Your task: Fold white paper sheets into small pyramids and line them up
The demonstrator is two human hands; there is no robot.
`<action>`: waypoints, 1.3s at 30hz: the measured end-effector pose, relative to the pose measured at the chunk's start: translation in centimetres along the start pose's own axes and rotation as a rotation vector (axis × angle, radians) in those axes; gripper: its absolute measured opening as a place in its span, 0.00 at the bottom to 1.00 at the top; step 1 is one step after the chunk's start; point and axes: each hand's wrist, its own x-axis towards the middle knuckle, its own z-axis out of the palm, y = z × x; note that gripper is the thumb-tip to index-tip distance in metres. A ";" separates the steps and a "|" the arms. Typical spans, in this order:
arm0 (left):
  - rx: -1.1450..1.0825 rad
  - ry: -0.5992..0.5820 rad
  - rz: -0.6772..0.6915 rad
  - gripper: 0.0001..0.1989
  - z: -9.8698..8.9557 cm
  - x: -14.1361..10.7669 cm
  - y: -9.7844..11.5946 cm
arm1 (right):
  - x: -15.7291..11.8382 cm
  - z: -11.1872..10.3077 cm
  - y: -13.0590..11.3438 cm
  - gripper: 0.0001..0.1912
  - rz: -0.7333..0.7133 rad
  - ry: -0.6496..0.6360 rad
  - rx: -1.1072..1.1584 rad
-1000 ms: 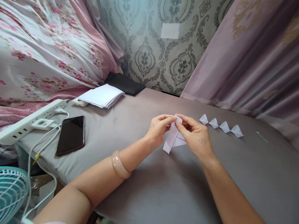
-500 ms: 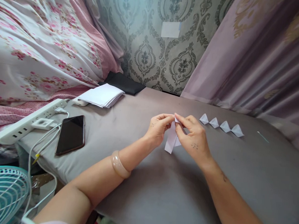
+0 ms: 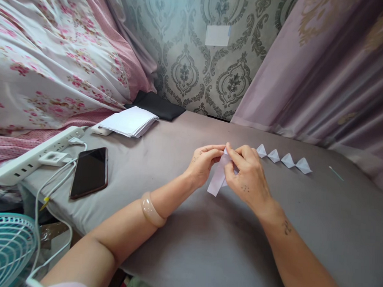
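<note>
A folded strip of white paper [image 3: 218, 178] hangs between my hands above the grey cloth surface. My left hand [image 3: 202, 163] pinches its upper end from the left, thumb and fingertips closed on it. My right hand [image 3: 249, 171] is closed on the same top part, its fingertips meeting those of the left; its thumb and fingers cover part of the strip. To the right of my right hand stands a row of several small folded paper pieces [image 3: 287, 160], pointed at the top.
On the left lie a dark phone [image 3: 90, 172], a white power strip [image 3: 35, 155] with plugs and cables, and a stack of white paper [image 3: 129, 120] before a black folded item [image 3: 159, 106]. A thin stick [image 3: 336, 173] lies far right. A blue fan [image 3: 7, 249] stands lower left.
My right hand has turned a little, its fingers shifting over the top of the paper. The strip's lower end has swung slightly left. My left hand stays nearly in place.
</note>
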 end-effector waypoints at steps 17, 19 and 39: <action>-0.084 0.011 -0.143 0.13 0.1 0.3 0.1 | 1.0 -0.6 0.5 0.17 0.714 -0.041 0.950; -0.090 0.029 -0.118 0.13 0.2 0.3 0.0 | 1.1 -0.4 0.2 0.15 0.820 -0.002 1.040; -0.055 0.014 -0.105 0.14 0.5 -0.1 -0.2 | 0.6 0.6 0.6 0.15 0.966 -0.015 1.209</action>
